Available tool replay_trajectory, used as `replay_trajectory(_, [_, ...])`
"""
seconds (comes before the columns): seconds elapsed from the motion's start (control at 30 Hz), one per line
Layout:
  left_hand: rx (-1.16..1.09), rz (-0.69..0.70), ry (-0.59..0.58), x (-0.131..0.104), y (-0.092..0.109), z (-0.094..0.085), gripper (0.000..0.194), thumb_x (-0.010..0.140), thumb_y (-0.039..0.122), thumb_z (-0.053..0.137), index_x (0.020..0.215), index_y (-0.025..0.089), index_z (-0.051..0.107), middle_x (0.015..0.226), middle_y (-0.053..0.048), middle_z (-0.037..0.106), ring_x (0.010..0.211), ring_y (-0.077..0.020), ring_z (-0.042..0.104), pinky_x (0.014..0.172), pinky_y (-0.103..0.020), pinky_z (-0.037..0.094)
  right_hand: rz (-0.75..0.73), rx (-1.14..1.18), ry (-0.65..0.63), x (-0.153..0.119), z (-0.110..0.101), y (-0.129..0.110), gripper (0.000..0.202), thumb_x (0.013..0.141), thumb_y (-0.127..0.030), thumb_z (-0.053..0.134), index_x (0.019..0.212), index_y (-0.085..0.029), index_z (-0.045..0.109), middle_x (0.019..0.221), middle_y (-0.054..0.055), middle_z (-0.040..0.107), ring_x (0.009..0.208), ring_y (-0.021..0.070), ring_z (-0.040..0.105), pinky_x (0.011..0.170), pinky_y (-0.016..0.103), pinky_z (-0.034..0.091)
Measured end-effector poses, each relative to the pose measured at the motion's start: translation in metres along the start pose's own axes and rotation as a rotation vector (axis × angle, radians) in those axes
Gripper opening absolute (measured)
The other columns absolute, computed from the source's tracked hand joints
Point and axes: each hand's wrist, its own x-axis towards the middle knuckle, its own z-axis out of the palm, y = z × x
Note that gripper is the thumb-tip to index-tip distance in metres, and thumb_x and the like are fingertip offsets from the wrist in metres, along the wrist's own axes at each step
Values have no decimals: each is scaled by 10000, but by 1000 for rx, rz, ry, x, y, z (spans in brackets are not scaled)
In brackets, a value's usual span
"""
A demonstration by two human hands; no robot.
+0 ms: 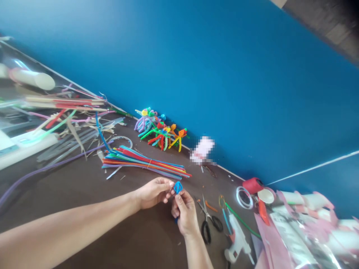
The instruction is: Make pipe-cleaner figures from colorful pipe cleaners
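A blue wall (196,74) is filling the upper part of the frame, and below it a dark brown table (126,239) is stretching across the bottom. Pink and white wrapping material (297,231) is crowding the lower right, while a loose pile of sticks and strips (64,102) is spreading over the left side. A bundle of multicoloured pipe cleaners (146,163) is lying just left of centre (a thin band is girding it near the middle). Small bright pipe-cleaner figures (161,130) are standing clustered against the wall, above the bundle. A white glue gun (238,244) is resting at the lower right. Bottom centre, the right hand (185,213) is pinching, thumb and forefinger clamped on a blue twisted piece. The left hand (154,192) is meeting it from the left, thumb and forefinger together at its edge; whether they are gripping it, I cannot tell. Black-handled scissors (206,215) are lying right of the right hand, and a red spool (251,185) is sitting farther right, near the wall. Smallest, the blue twisted piece (177,187) is showing between the two hands' fingertips, just below the frame's centre.
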Motion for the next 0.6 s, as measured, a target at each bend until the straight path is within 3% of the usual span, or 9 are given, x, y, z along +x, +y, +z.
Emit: replay_trajectory(0.6, [89,55,14,0,2,1,181,648,274,651,652,119,555,564,14,503,486,-62,440,457,-179,396,16,-14,-8,2,1,0,198,740,-378,546,711,-201,463,470,-90,379,337,25,247,337,157,205])
